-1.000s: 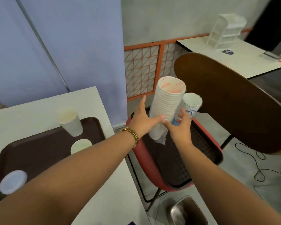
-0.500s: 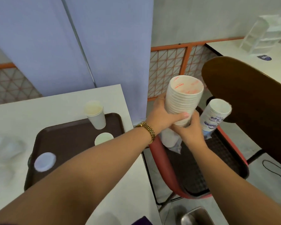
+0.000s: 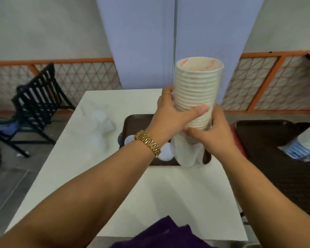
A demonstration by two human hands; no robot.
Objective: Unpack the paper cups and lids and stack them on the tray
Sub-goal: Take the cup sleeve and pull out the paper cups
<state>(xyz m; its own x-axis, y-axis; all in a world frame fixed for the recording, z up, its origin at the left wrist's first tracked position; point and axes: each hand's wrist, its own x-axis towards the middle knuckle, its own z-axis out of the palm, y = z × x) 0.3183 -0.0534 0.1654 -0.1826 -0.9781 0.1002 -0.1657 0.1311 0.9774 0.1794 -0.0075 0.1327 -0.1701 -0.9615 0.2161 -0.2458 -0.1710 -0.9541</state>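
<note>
Black chair (image 3: 38,99) sits off to the left, then the white table (image 3: 89,158) with some blurry clear plastic (image 3: 102,122) on it. The left hand (image 3: 170,117) is wrapped around the tall stack of paper cups (image 3: 197,92), held upright over the brown tray (image 3: 138,124). The right hand (image 3: 213,133) grips the stack's lower part. Another sleeve of cups (image 3: 304,145) lies far right.

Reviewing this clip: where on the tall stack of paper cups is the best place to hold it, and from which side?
Probably the ribbed middle of the stack of paper cups, with the hands wrapping it from opposite sides, as the left hand and right hand do. It is tall and upright; its loose plastic wrap below offers no firm hold.
</note>
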